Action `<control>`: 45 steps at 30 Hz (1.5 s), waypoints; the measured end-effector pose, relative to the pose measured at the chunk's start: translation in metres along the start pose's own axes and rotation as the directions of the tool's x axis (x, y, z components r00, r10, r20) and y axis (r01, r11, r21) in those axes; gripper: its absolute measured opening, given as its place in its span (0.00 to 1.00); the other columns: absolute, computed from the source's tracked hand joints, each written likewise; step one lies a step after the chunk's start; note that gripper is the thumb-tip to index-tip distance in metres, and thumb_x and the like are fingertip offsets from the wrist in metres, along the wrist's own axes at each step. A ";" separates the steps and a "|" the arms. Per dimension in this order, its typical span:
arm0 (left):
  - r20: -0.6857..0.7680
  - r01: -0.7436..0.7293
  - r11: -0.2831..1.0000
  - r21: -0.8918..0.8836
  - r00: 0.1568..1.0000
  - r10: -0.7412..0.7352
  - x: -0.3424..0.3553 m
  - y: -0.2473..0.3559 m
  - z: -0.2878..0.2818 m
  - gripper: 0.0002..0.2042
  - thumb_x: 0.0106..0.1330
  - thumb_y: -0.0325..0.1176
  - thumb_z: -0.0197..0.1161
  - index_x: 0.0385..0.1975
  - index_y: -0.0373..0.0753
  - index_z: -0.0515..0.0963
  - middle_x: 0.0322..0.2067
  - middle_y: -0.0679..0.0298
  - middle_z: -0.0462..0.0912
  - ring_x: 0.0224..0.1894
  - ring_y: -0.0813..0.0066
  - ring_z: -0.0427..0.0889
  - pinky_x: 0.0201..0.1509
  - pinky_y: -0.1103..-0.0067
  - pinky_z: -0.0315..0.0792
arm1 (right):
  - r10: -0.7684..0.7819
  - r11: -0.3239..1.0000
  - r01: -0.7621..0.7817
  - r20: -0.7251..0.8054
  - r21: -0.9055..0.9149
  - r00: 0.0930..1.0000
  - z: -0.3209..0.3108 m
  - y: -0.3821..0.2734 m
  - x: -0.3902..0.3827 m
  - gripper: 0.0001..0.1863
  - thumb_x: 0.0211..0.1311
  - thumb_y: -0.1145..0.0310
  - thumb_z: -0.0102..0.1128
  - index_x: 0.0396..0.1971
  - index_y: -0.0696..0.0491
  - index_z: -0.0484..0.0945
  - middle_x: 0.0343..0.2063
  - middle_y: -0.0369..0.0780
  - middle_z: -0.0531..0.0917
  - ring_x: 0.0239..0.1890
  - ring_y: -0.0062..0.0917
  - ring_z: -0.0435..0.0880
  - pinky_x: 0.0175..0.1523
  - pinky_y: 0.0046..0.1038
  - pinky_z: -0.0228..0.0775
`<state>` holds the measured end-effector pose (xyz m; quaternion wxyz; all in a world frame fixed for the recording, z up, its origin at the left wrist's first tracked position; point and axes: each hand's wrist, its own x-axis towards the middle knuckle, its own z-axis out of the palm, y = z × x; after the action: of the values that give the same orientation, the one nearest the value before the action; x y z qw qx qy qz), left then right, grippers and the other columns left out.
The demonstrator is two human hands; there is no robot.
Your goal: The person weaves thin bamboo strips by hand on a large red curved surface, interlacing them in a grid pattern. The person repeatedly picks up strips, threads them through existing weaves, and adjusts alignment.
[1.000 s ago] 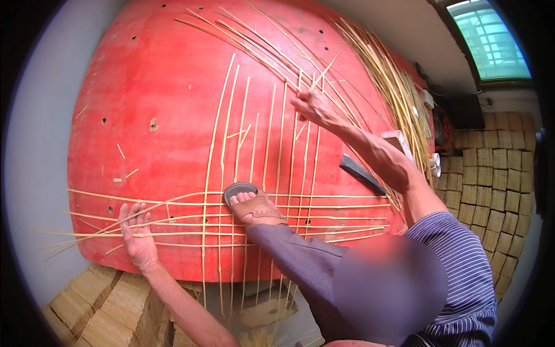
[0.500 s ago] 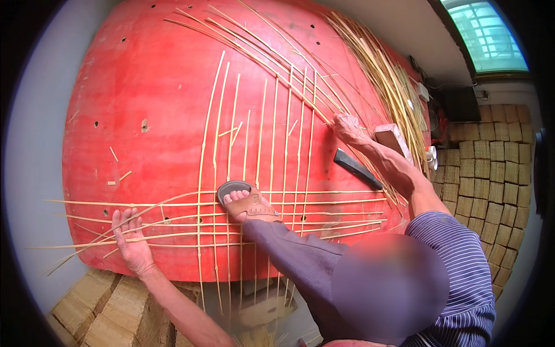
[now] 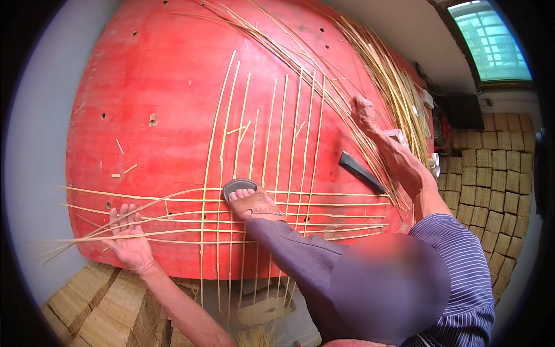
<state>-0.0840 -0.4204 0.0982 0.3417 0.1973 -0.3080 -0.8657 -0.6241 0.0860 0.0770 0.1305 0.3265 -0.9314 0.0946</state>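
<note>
Pale bamboo strips form a loose crossed lattice [image 3: 298,205] on a red board [image 3: 144,87]. My sandalled foot [image 3: 250,202] rests on the crossing at the middle. My left hand [image 3: 128,237] lies palm up at the lattice's left end, fingers spread and open, with strips crossing over them. My right hand [image 3: 365,113] is beside long diagonal strips [image 3: 277,49] at the upper right, fingers curled closed; what they hold, if anything, I cannot make out. A dark wedge-shaped bar [image 3: 361,172] lies below it.
A bundle of split strips [image 3: 393,75] runs along the board's right edge, with a small block [image 3: 396,134] partly behind my arm and white cups [image 3: 435,165] beyond. Stacked woven bundles [image 3: 485,185] fill the right; larger bundles [image 3: 87,301] sit at lower left. A window [image 3: 485,40] is at upper right.
My right hand has moved rightward from the tops of the upright strips to beside the long bundle, then a little upward. My left hand stays spread at the left end.
</note>
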 end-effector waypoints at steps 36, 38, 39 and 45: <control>-0.625 0.040 0.791 0.610 0.638 0.449 -0.057 -0.039 -0.017 0.12 0.71 0.29 0.58 0.48 0.27 0.74 0.45 0.46 0.80 0.45 0.58 0.82 0.56 0.65 0.77 | -0.771 0.576 0.437 0.281 0.691 0.572 0.108 -0.423 0.100 0.13 0.54 0.58 0.66 0.22 0.53 0.80 0.22 0.46 0.81 0.29 0.47 0.82 0.30 0.46 0.70; -0.705 0.034 0.842 0.539 0.564 0.429 -0.079 -0.043 -0.022 0.13 0.71 0.28 0.58 0.50 0.27 0.73 0.47 0.43 0.79 0.47 0.53 0.82 0.58 0.62 0.76 | -0.791 0.574 0.453 0.320 0.682 0.521 0.115 -0.431 0.101 0.15 0.57 0.56 0.63 0.22 0.52 0.80 0.26 0.45 0.82 0.32 0.46 0.83 0.36 0.48 0.71; -0.743 0.025 0.868 0.496 0.530 0.409 -0.086 -0.046 -0.019 0.14 0.71 0.28 0.58 0.51 0.27 0.72 0.48 0.41 0.79 0.48 0.51 0.82 0.60 0.60 0.75 | -0.802 0.569 0.496 0.310 0.656 0.510 0.119 -0.432 0.100 0.15 0.57 0.55 0.63 0.23 0.52 0.80 0.27 0.44 0.83 0.35 0.43 0.82 0.38 0.48 0.71; -0.875 -0.006 0.943 0.333 0.371 0.311 -0.150 -0.055 -0.048 0.20 0.69 0.28 0.61 0.54 0.27 0.63 0.54 0.38 0.74 0.56 0.44 0.76 0.63 0.54 0.71 | -0.819 0.566 0.662 0.241 0.492 0.521 0.133 -0.431 0.104 0.13 0.52 0.54 0.66 0.27 0.47 0.80 0.34 0.35 0.80 0.47 0.32 0.76 0.49 0.42 0.67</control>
<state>0.0198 -0.3003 0.0459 0.5061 0.6563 -0.2016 -0.5221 -0.4544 -0.3408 0.0219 -0.1159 0.7264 -0.6684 0.1103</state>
